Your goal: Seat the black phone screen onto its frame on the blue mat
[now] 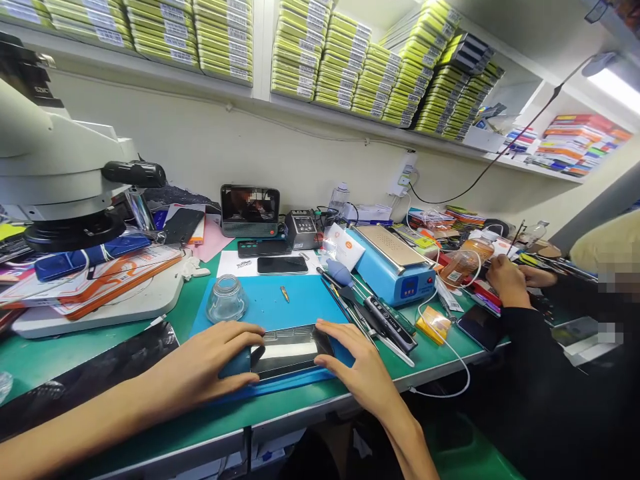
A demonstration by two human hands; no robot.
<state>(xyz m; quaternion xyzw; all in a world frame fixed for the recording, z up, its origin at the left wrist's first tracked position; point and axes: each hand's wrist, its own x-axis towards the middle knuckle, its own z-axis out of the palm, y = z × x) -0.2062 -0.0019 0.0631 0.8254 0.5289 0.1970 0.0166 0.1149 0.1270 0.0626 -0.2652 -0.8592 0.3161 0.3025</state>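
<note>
A dark smartphone [290, 350] lies flat on a blue work mat [280, 303] near the front edge of the green bench. My left hand [210, 363] grips its left end, thumb and fingers around the blue-edged side. My right hand [355, 363] rests on its right end with fingers spread. A small glass jar [227, 298] stands just behind my left hand. A tiny metal tip [285, 293] lies on the mat behind the phone.
A microscope [60, 180] and its white base fill the left. Tweezers and tools [370, 313], a blue heating box [395, 267] and a white cable [450, 353] lie to the right. Another person's hand [507, 280] works at the far right. A second phone [283, 265] lies behind the mat.
</note>
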